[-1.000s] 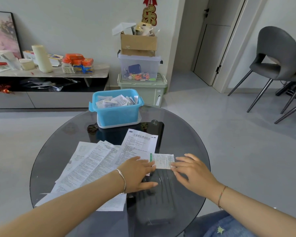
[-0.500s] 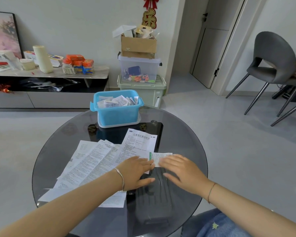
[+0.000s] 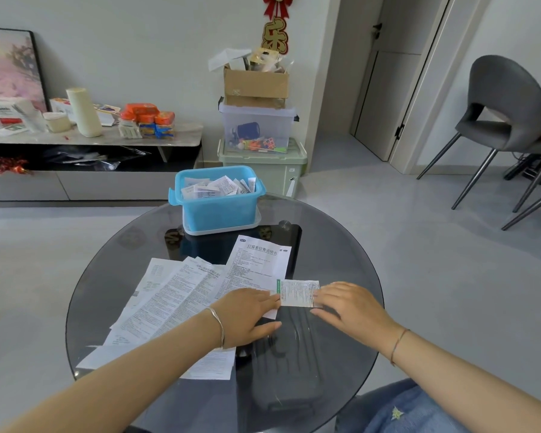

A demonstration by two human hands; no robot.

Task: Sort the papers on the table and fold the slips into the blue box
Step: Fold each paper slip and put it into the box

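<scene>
Left hand (image 3: 247,314), right hand (image 3: 350,310) touching slip (image 3: 297,293) ends (blue box (image 3: 219,210) behind).

The box (image 3: 219,210) is light blue, and the slips (image 3: 213,187) in it are white with dark print. The papers (image 3: 175,292) are white with dense black text, and the small slip (image 3: 297,293) is white with grey print and 1 green stripe down its left edge. The table (image 3: 341,245) is dark smoked glass, the bracelet (image 3: 217,326) silver, the chair (image 3: 506,98) dark grey, the bin (image 3: 281,173) pale green.
</scene>
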